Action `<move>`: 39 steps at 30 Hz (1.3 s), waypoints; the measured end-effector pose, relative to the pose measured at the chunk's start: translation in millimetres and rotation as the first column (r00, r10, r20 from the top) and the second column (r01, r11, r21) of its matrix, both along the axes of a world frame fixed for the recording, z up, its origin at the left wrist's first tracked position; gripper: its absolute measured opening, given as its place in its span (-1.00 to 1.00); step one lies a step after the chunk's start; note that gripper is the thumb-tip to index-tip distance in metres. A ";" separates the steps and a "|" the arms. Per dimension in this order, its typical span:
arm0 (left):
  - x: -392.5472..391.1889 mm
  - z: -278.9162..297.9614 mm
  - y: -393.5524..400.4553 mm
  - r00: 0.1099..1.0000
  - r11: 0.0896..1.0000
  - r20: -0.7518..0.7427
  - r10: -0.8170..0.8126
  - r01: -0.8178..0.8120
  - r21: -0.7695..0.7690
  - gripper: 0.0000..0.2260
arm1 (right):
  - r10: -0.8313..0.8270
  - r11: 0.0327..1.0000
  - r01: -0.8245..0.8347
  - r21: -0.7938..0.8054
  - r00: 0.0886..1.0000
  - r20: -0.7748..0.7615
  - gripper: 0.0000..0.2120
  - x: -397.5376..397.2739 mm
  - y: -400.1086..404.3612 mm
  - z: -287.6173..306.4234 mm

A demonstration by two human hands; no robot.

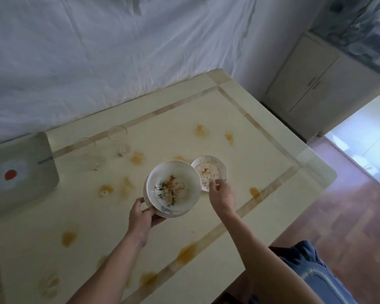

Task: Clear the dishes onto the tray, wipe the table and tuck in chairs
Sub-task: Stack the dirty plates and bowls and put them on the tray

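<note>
Our left hand [142, 218] grips a stack of soiled white ceramic plates [172, 189] above the stained cream table [239, 132]; our right hand [221, 194] pinches the small dirty white saucer [208, 172] just beside it.

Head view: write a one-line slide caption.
Left hand holds stacked dirty plates while right hand takes a small plate above the stained table.
</note>
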State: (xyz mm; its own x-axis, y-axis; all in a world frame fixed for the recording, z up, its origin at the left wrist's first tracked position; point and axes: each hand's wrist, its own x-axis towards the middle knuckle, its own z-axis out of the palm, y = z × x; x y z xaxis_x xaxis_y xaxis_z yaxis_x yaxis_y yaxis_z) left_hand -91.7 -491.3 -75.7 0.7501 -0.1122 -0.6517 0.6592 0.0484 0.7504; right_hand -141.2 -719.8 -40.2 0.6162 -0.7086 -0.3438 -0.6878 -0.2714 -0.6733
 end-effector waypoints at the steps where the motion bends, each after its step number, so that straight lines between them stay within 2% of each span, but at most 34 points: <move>1: 3.4 -3.8 -3.8 1.000 1.000 -0.006 0.014 -0.014 0.005 -0.73 | -0.051 0.998 0.053 0.029 0.997 -0.051 -0.70 7.5 -16.6 -8.2; 5: 16.4 -14.6 -9.3 0.998 0.998 -0.009 0.061 -0.061 0.018 -0.70 | -0.135 0.971 0.185 0.154 0.948 -0.288 -0.58 36.8 -62.9 -38.9; 8: 22.0 -18.2 -4.2 0.994 0.994 -0.013 0.107 -0.107 0.018 -0.68 | -0.177 0.947 0.256 0.194 0.920 -0.351 -0.65 50.3 -74.9 -54.0; 13: 27.3 -17.1 12.3 0.979 0.979 -0.035 0.200 -0.198 0.044 -0.64 | -0.102 0.962 0.194 0.194 0.909 -0.405 -0.72 61.7 -65.2 -61.8; 20: 24.4 -11.4 39.3 0.946 0.946 -0.041 0.321 -0.317 0.072 -0.58 | -0.169 0.938 0.190 0.291 0.981 -0.096 -0.80 84.4 -56.8 -20.1; 22: 22.6 -7.0 45.5 0.941 0.940 -0.027 0.339 -0.337 0.053 -0.61 | -0.097 0.926 0.089 0.368 0.995 0.003 -0.88 95.1 -44.9 -3.6; 25: 17.6 1.8 56.2 0.925 0.925 -0.014 0.379 -0.379 0.028 -0.65 | 0.100 0.901 -0.136 0.412 0.989 0.108 -0.93 106.6 -7.2 13.4; 29: 16.2 12.8 83.8 0.909 0.909 -0.005 0.417 -0.417 -0.015 -0.60 | 0.292 0.853 -0.323 0.410 0.946 0.138 -0.94 109.6 60.2 16.0; 34: 16.0 22.6 132.0 0.893 0.892 0.001 0.450 -0.449 -0.057 -0.62 | 0.376 0.830 -0.402 0.386 0.915 0.145 -0.81 105.6 132.1 15.7; 39: 15.4 28.1 198.8 0.878 0.877 0.006 0.478 -0.477 -0.062 -0.65 | 0.427 0.809 -0.445 0.383 0.894 0.137 -0.90 106.5 210.3 24.7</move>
